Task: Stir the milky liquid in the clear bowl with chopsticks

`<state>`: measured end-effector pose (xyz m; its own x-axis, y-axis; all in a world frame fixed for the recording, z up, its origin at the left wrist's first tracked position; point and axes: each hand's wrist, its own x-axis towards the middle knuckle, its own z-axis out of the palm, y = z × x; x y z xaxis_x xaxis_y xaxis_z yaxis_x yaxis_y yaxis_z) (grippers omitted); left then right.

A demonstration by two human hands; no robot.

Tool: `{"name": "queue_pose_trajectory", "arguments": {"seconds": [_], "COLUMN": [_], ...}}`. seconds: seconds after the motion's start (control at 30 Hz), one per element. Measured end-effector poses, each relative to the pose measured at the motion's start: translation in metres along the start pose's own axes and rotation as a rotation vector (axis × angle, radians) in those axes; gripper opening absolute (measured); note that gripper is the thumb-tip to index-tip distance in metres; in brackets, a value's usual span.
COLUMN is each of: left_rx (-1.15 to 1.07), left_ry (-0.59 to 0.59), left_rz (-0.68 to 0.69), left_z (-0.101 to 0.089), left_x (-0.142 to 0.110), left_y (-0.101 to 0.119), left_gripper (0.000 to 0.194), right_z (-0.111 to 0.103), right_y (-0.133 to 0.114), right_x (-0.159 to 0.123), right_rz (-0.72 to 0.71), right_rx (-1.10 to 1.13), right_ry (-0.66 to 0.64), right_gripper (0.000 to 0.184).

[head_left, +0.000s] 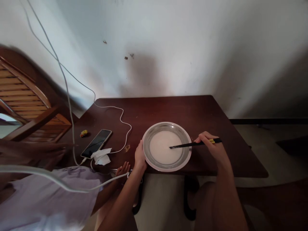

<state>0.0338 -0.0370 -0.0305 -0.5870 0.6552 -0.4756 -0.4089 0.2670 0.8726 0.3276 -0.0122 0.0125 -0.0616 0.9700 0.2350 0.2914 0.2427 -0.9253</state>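
One wall (187, 70) backs the brown table (173, 108); left grip (140, 156) holds bowl (166, 126), right grip (212, 147) chopsticks (184, 145).

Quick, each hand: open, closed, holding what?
Left hand: against the bowl, partly hidden; grip can't be told.
Right hand: closed, holding chopsticks.

The person's left hand (140, 157) steadies the left side of a round, shiny metal bowl (168, 126) of milky white liquid (162, 146), while the right hand (211, 143) holds black chopsticks with yellow bands (185, 145), tips dipped in it. The bowl stands at the near edge of a dark reddish-brown table (168, 109). Left of it lie a crumpled white tissue (102, 158), a black-screened smartphone (96, 143) and a small yellow figure (83, 133), near another person in a pale lilac shirt (69, 192).
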Motion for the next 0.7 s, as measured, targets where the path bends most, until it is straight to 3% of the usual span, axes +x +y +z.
{"name": "queue_pose_trajectory", "arguments": {"seconds": [0.13,0.3,0.47,0.63,0.7], "left_rx": [-0.043,-0.025,0.048,0.007,0.004], "left_ry": [0.006,0.022,0.047,0.037,0.028], "left_rz": [-0.073,-0.082,-0.031,-0.053,-0.008], "left_z": [0.002,0.0007,0.0001,0.0007,0.0008], "left_x": [-0.0038,-0.0014,0.0014,0.0025,0.0027], "left_y": [0.0034,0.0027,0.0026,0.0013,0.0001], "left_gripper": [0.027,0.028,0.027,0.027,0.028], "right_z": [0.0034,0.0019,0.0037,0.0012,0.003], "right_y": [-0.0026,-0.0005,-0.0013,0.0023,0.0031], "right_x": [-0.0008,0.0,0.0013,0.0016,0.0009], "right_rz": [-0.009,-0.019,-0.044,-0.03,-0.029], "right_rx": [0.016,-0.008,0.025,0.0,0.013], "right_ry": [-0.126,-0.004,-0.113,0.038,-0.004], "right_gripper": [0.027,0.031,0.026,0.032,0.034]}}
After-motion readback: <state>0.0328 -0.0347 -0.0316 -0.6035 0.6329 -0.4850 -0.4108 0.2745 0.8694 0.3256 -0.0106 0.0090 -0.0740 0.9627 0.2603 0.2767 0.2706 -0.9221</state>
